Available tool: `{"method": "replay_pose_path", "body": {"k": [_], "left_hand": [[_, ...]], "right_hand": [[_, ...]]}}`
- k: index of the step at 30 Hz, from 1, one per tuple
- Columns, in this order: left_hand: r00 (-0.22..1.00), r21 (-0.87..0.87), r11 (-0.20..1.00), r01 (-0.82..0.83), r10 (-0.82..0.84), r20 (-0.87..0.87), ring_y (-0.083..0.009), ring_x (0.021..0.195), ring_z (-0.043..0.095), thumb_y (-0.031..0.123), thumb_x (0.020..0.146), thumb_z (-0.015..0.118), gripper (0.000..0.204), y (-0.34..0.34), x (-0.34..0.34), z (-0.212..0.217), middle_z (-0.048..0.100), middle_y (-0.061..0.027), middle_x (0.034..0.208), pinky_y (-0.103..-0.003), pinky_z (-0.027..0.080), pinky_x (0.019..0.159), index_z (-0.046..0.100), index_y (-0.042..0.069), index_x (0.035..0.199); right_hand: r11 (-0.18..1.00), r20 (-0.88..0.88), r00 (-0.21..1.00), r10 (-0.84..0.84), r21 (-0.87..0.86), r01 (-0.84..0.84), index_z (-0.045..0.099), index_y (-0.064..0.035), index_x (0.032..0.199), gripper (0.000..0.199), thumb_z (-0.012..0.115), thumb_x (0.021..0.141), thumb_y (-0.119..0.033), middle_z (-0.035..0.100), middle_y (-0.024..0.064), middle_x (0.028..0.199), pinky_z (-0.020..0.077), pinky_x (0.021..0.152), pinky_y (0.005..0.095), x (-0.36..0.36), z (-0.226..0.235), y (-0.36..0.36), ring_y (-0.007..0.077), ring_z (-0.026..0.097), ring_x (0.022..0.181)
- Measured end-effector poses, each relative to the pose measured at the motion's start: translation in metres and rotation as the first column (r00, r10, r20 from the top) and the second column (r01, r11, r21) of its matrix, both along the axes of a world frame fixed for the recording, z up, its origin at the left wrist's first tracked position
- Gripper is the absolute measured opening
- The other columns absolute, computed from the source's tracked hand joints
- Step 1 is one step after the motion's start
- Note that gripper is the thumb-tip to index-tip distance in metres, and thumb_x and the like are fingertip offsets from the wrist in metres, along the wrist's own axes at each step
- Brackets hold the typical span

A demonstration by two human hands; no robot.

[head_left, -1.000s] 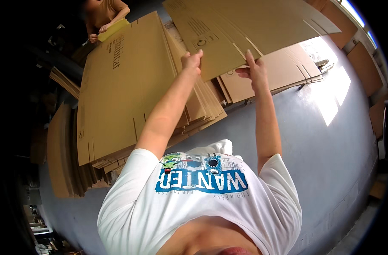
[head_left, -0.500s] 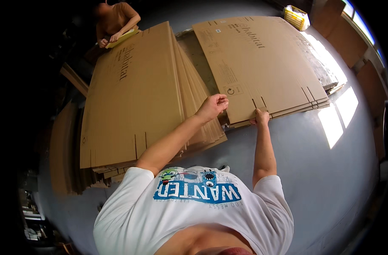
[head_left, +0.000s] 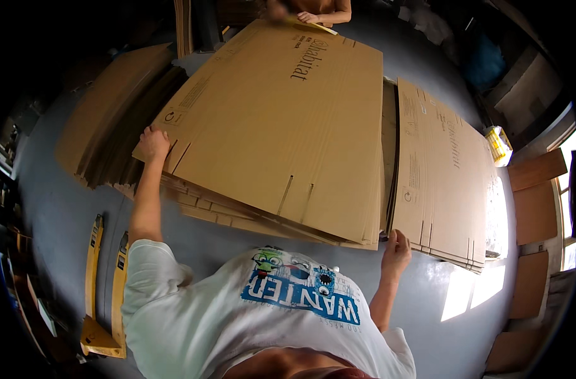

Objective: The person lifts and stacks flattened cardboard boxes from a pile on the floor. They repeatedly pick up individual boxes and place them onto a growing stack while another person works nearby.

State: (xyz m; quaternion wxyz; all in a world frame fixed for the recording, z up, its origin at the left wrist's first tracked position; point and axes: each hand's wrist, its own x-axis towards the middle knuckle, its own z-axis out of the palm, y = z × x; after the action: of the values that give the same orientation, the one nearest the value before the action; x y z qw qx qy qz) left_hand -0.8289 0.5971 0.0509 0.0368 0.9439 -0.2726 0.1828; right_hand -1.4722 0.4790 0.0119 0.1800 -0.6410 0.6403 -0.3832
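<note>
On the big pile: left hand [head_left: 154, 143] curls around the near left corner of the top cardboard sheet [head_left: 281, 120].
Right hand: the right hand [head_left: 396, 247] is curled at the sheet's near right corner.
Beside it: a second cardboard pile [head_left: 445, 183] lies right.
Floor: grey floor [head_left: 67, 208] with a yellow tool [head_left: 105, 284].
Far end: another person's hand [head_left: 308, 16] touches the sheet.
</note>
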Motion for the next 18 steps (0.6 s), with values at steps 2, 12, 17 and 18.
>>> {"method": "replay_pose_path", "body": {"k": [2,12,17,18], "left_hand": [[0.992,0.010,0.993,-0.120,0.120,-0.026,-0.0352,0.105,0.052,0.032,0.088,0.055,0.040,0.027,0.025,-0.008,0.052,-0.0165,0.116,-0.047,0.048,0.081,0.053,-0.001,0.111],[0.983,-0.123,0.980,-0.159,0.145,-0.116,-0.0352,0.099,0.056,0.040,0.086,0.055,0.040,0.039,0.063,-0.007,0.057,-0.0169,0.107,-0.048,0.049,0.079,0.058,0.005,0.106],[0.963,-0.244,0.953,-0.178,0.119,-0.241,-0.0374,0.096,0.060,0.039,0.087,0.052,0.040,0.040,0.102,0.002,0.060,-0.0191,0.104,-0.047,0.050,0.079,0.057,0.005,0.107],[0.961,-0.250,0.953,-0.169,0.103,-0.258,-0.0373,0.096,0.060,0.040,0.088,0.051,0.041,0.042,0.112,0.003,0.060,-0.0193,0.104,-0.048,0.050,0.079,0.056,0.004,0.109]], "right_hand": [[0.992,-0.160,0.980,0.121,-0.021,-0.126,0.062,-0.0020,0.104,0.031,0.057,0.090,-0.029,0.059,0.0112,0.093,0.0491,0.065,0.0345,0.057,0.024,0.011,0.0234,0.061,0.073],[0.992,-0.358,0.931,0.063,0.124,-0.019,0.062,0.0036,0.088,0.039,0.066,0.080,-0.034,0.059,0.0176,0.090,0.0465,0.071,0.0412,0.113,0.052,-0.002,0.0329,0.059,0.080],[0.967,0.082,0.996,0.023,0.252,-0.043,0.057,0.0034,0.081,0.034,0.068,0.082,-0.029,0.059,0.0095,0.070,0.0456,0.059,0.0303,0.102,0.047,-0.028,0.0175,0.056,0.063],[0.943,0.279,0.960,0.026,0.312,-0.116,0.057,0.0029,0.083,0.034,0.068,0.083,-0.029,0.059,0.0080,0.070,0.0452,0.058,0.0284,0.104,0.042,-0.031,0.0152,0.055,0.063]]}}
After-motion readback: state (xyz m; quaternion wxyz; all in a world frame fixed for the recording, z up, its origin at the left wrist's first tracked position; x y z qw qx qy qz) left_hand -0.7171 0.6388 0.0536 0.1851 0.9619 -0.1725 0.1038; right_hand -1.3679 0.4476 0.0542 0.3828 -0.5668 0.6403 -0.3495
